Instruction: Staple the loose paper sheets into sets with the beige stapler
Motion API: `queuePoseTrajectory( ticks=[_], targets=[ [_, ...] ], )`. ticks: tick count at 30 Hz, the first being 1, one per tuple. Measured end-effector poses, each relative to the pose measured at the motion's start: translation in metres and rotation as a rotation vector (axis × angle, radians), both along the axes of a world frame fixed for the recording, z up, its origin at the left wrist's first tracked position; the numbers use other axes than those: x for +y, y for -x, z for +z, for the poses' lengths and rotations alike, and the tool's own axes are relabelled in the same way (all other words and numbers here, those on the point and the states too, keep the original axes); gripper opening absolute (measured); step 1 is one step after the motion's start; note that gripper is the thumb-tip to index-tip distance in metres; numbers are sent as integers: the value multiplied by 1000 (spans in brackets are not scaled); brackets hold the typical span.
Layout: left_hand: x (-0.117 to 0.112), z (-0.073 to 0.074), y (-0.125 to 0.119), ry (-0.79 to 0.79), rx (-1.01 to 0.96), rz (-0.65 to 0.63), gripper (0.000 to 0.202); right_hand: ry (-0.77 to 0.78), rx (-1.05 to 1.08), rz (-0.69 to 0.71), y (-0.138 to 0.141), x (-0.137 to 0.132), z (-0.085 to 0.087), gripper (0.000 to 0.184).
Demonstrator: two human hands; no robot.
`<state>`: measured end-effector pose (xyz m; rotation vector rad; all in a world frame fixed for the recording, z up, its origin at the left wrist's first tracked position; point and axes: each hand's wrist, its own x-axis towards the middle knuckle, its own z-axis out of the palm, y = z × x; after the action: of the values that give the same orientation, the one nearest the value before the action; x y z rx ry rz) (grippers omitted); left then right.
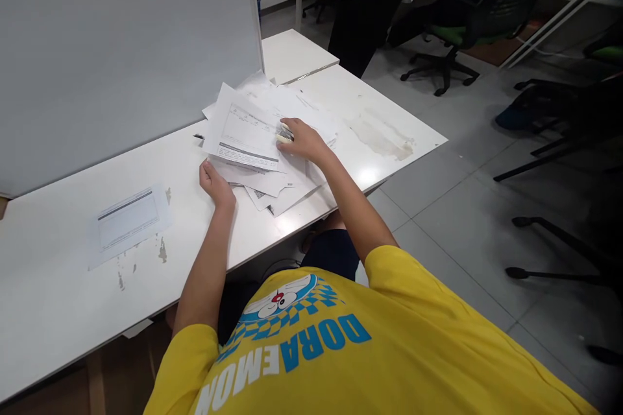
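1. A yellow T-shirt [413, 350] is showing the only readable word, "DORAEMON". It is in capital letters and is running upside down to the camera across the chest.
2. The word is splitting into two colours, with "DORA" appearing in blue and "EMON" in white.
3. A cartoon face print [278, 298] is sitting just beside the word on the same shirt, over a blue and white checked band. It is carrying no letters.
4. The top sheet [243, 133] of the paper pile [272, 194] on the tabletop [58, 285] is showing printed lines and a dark bar, all too small to read.
5. A single sheet [127, 220] is lying apart to the left. It is bearing a grey header bar and a box, with print too faint to read.
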<state>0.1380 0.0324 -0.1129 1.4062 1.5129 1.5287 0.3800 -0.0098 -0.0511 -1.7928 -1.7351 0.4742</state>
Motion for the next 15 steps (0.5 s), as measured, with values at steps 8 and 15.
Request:
queuePoseTrajectory(
  ticks=[8, 15],
  targets=[
    [-32, 14, -5, 67, -393, -224, 67, -16, 9, 76, 1, -4, 2, 70],
    [-58, 21, -16, 84, -776, -426, 74, 24, -36, 107, 0, -2, -4, 66]
  ],
)
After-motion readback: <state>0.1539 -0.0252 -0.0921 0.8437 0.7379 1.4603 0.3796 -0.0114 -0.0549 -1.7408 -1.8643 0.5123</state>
